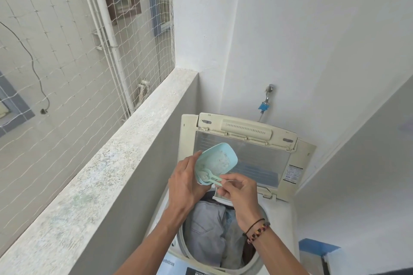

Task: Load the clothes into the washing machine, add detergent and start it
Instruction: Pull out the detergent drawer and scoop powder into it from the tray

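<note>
Above the open washer (288,225), just in front of its raised lid (243,154): a pale blue tub (218,158), tilted, mouth toward the camera, with white powder (220,159) clinging to the inside. Gripped by the left hand (186,182) from the left: fingers curled behind and under the tub's wall, thumb up along its near-left rim. At the tub's lower end, a pale green scoop (206,175), bowl inside the tub and holding a little powder, handle sticking out to the right. Handle end pinched by the right hand (240,192), between thumb and forefinger; other fingers loosely curled beneath, touching nothing that can be made out. Beaded bracelet (258,232) and a dark cord on that wrist.

Directly below both hands, inside the washer's drum: clothes (207,230), grey denim with a pocket on top, darker cloth at the right edge. Lid standing upright at the back, clear panel facing forward.

Left of the washer, touching or nearly touching its side: a grey concrete ledge (111,163), netting (67,51) beyond. Behind the washer on the white wall: a tap (267,98) with a blue hose fitting.
</note>
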